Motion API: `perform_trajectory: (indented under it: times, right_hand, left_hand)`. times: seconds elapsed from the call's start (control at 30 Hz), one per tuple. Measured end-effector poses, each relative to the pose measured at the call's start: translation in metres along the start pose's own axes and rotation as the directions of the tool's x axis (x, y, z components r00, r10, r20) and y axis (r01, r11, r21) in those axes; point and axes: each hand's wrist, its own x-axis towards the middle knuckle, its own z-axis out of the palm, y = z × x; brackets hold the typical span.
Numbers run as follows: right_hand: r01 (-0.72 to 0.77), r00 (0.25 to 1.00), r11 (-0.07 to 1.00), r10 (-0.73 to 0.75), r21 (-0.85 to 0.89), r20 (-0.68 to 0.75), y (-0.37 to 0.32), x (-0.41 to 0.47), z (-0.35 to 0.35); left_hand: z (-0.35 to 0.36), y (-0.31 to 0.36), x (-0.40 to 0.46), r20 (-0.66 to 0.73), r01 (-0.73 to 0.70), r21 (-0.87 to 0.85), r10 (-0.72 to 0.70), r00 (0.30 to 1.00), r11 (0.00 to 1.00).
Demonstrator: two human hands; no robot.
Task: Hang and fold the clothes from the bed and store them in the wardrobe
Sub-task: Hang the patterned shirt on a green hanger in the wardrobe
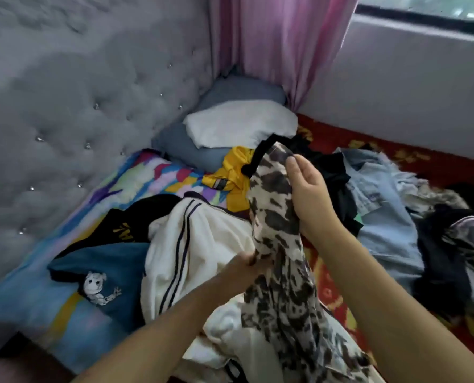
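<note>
A beige garment with dark animal-print blotches (274,217) hangs lifted over the bed. My right hand (307,186) holds its upper edge, next to a black strap or hanger end (260,153). My left hand (246,265) pinches the same garment lower down. Under it lies a cream garment with dark stripes (191,244). A yellow garment (235,172), a dark blue top with a cartoon print (105,275), black clothes (335,172) and a light blue denim piece (382,217) are spread over the bed.
A grey tufted headboard (64,106) stands at the left. Grey and white pillows (235,123) lie in the far corner under a pink curtain (280,45). A colourful sheet (152,178) and a red patterned cover (423,161) lie under the clothes. A window wall runs along the right.
</note>
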Motion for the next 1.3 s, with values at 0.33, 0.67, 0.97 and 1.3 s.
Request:
perform_trajectory:
  times: [0.33, 0.67, 0.97, 1.3]
  right_hand:
    - [0.148, 0.981, 0.955, -0.109, 0.256, -0.162, -0.192, -0.047, 0.030]
    - [0.265, 0.964, 0.908, -0.237, 0.325, -0.124, -0.287, -0.178, 0.095]
    - [0.090, 0.991, 0.911, -0.123, 0.402, 0.058, -0.271, -0.248, 0.104]
    - [-0.062, 0.120, 0.989, 0.143, -0.137, 0.982, -0.202, -0.390, 0.167]
  left_hand:
    - [-0.129, 0.083, -0.203, -0.385, -0.118, 0.439, 0.305, 0.871, 0.891]
    - [-0.175, 0.078, -0.418, -0.687, 0.179, 0.643, 0.457, 0.565, 0.744]
    - [-0.117, 0.114, -0.537, -0.768, -0.421, -0.182, 0.139, 0.625, 0.888]
    - [-0.070, 0.123, -0.596, -0.706, -0.565, -0.444, 0.116, 0.698, 0.696]
